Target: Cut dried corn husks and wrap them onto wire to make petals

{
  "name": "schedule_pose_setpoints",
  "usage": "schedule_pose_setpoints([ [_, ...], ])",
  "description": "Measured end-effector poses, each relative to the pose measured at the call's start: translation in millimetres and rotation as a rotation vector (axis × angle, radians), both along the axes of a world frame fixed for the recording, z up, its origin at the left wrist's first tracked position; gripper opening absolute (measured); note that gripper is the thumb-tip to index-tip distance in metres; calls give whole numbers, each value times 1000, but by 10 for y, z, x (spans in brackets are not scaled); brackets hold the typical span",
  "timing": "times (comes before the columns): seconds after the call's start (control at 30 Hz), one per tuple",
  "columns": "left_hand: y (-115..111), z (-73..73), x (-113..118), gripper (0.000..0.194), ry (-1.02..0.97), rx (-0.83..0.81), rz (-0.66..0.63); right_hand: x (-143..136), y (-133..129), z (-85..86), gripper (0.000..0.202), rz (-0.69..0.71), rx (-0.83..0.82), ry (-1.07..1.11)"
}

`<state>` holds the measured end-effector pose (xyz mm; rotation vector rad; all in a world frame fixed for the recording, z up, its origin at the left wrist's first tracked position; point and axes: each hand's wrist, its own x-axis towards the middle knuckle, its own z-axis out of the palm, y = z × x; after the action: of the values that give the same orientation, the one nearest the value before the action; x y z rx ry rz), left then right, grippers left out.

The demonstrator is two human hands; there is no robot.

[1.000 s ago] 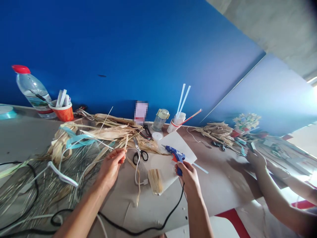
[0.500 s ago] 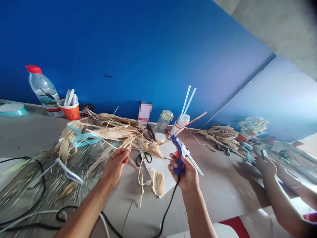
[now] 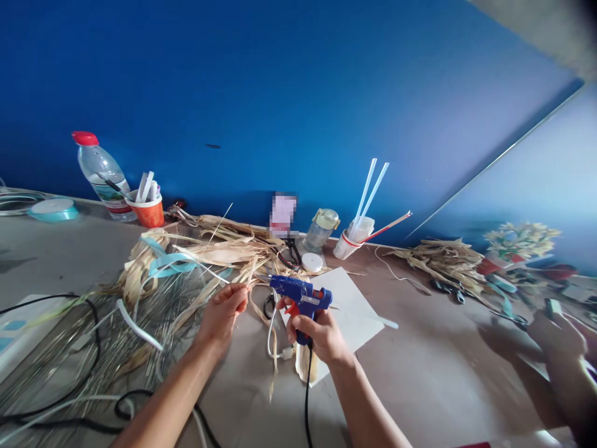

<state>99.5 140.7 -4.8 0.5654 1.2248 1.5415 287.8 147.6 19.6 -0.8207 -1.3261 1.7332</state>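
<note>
Blue wall [image 3: 298,93], grey table [image 3: 405,386]. Right hand [image 3: 321,336] angles inward, clenched around glue gun [image 3: 303,295] above paper [image 3: 359,305]; nozzle [image 3: 272,280] points toward left hand [image 3: 222,317], fingertips pinched (can't tell on what). Gun's blue, red trigger [image 3: 292,310], black cord [image 3: 308,398] hanging down.

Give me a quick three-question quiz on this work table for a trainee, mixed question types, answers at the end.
1. Which hand holds the glue gun?
2. True or false: the plastic bottle has a red cap.
3. Fill the gap: two clear sticks stand upright, leaning slightly, in a ____.

Key:
1. The right hand.
2. True.
3. Cup.
</note>
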Motion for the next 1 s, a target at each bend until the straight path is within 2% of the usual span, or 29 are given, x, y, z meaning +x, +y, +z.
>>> schedule_pose_setpoints([
  [0.1,-1,-11,-4,12,44,-12,17,-40,-9,-75,26,-25,41,-77],
  [0.3,1,-34,-4,14,127,9,63,-30,-13,-85,29,61,209,-331],
  [0.53,-8,-18,6,16,184,39,62,-40,-82,-145,27,-45,433,-541],
  [0.77,-7,-4,25,15,221,14,86,-65,-125,-159,15,-98,517,-570],
  [1.0,-12,-34,28,18,169,26,52,-68,-113,-162,14,-90,522,-603],
])
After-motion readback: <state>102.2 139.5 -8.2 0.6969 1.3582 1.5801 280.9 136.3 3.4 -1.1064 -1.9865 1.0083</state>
